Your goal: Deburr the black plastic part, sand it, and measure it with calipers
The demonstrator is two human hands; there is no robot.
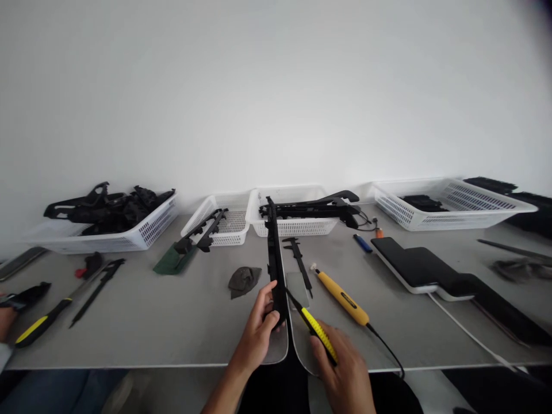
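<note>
My left hand (257,333) grips the near end of a long black plastic rail (274,253) that stretches away from me over the grey table (142,322). My right hand (342,368) holds a yellow-and-black screwdriver (317,329), its tip touching the rail close to my left fingers. A yellow soldering iron (342,296) with a black cable lies just right of the rail. A black caliper-like tool (298,261) and a dark cloth (244,280) lie near the rail.
Several white baskets line the back: one at left with black parts (107,221), two in the middle (224,224) (293,215), one at right (448,204). A black-and-white pad (426,270), blue lighter (362,243), another screwdriver (43,319) and a person's hand (5,322) at far left.
</note>
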